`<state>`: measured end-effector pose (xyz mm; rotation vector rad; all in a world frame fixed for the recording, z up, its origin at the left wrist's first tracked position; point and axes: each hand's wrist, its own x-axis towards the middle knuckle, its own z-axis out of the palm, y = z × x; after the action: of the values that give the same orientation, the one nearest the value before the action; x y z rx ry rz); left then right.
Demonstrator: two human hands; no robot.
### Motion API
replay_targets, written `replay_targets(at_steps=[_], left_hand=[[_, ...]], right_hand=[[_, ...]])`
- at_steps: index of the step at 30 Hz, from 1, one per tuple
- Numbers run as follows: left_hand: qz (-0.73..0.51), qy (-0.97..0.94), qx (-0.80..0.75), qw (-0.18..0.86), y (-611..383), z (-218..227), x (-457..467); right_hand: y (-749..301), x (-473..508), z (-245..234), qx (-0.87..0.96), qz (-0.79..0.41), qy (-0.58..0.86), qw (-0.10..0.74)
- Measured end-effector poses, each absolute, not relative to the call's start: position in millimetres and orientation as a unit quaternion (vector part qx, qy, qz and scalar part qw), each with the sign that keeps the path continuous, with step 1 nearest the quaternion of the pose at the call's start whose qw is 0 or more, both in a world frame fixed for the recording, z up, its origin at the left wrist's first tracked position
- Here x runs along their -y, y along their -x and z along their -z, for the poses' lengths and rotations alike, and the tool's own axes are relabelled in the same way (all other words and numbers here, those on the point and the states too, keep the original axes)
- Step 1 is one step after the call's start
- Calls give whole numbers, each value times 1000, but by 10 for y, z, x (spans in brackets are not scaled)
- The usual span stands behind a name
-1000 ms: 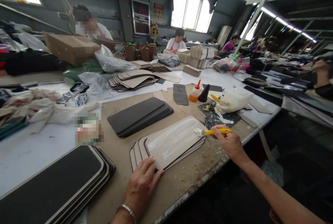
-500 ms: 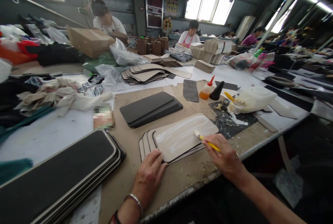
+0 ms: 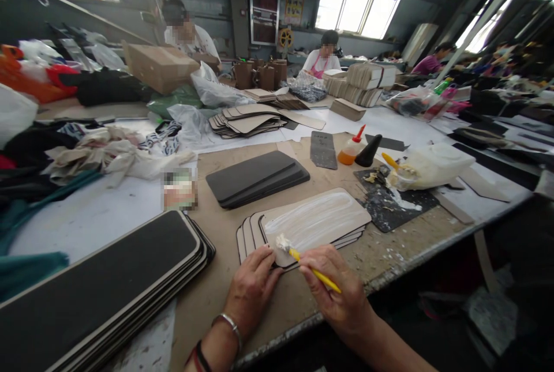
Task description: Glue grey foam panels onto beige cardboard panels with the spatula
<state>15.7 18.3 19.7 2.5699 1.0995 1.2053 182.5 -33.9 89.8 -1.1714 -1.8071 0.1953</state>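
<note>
My right hand (image 3: 335, 285) is closed around the yellow handle of a brush (image 3: 320, 277). White paste clings to its bristles, over the near left end of a beige panel (image 3: 320, 219). Wet white streaks run along that panel, the top one of a fanned stack with dark edges. My left hand (image 3: 251, 280) rests at the stack's near left corner, fingers extended onto its edge and thumb apart. Beyond, a white plastic container (image 3: 437, 164) lies on its side with paste in its mouth and another yellow-handled brush (image 3: 392, 161) there.
Dark panels (image 3: 259, 179) lie behind the stack; long black panels (image 3: 108, 268) are piled at left. A glue bottle (image 3: 348, 150) with a red tip stands beside a black cone-shaped object (image 3: 369, 151). A paste-smeared dark sheet (image 3: 389, 213) lies right. Two people sit across the table.
My right hand has drawn the brush left and toward me, from the panel's right part to its near left end. My left hand stays at the stack's corner. The view has shifted slightly.
</note>
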Motion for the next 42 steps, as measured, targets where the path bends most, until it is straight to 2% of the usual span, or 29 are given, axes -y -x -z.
replay_targets(at_steps=[7, 13, 19, 25, 34, 38, 42], left_hand=[[-391, -845, -362, 45, -158, -202, -184], [-386, -848, -361, 44, -170, -229, -172], [-373, -856, -357, 21, -176, -218, -178], [-362, -878, -310, -43, -108, -89, -271], [-361, -892, -254, -98, -14, 81, -367], [-341, -898, -255, -109, 2, 1, -352], [-304, -911, -250, -121, 71, -92, -329]], right_hand=[[-1979, 155, -921, 673, -63, 533, 509], [-1974, 107, -876, 658, -146, 524, 521], [-2132, -96, -916, 626, -84, 575, 519], [-1920, -357, -882, 632, -152, 546, 529], [-3348, -466, -755, 551, 65, 688, 467], [-3662, -401, -783, 546, 91, 706, 442], [-3541, -302, -844, 584, 90, 685, 426]])
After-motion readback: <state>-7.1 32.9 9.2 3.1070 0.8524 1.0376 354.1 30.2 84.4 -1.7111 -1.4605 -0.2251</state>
